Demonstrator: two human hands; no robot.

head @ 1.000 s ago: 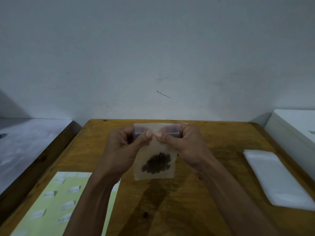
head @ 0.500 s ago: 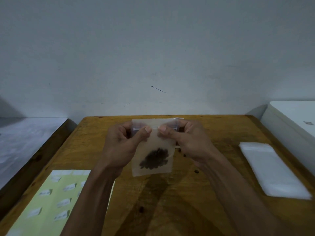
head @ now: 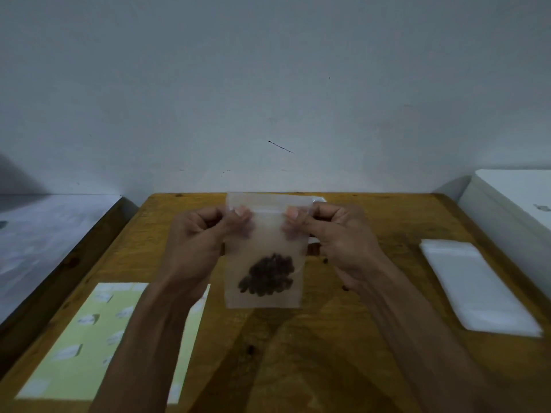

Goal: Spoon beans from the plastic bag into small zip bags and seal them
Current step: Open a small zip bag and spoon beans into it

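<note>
Hanging upright above the table (head: 343, 338), one zip bag (head: 265, 251), beans (head: 267, 274) pooled low, its zip strip running crosswise between left hand (head: 199, 245) and right hand (head: 334, 239), each pinching a top corner, equally near.

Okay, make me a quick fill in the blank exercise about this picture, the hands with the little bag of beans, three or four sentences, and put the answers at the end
1. The small zip bag is pinched near its top by ____ hands.
2. The dark beans sit at the ____ of the bag.
3. The stack of empty bags lies on the person's ____ side of the wooden table.
4. The yellow label sheet lies under the ____ forearm.

Missing words: both; bottom; right; left
</note>
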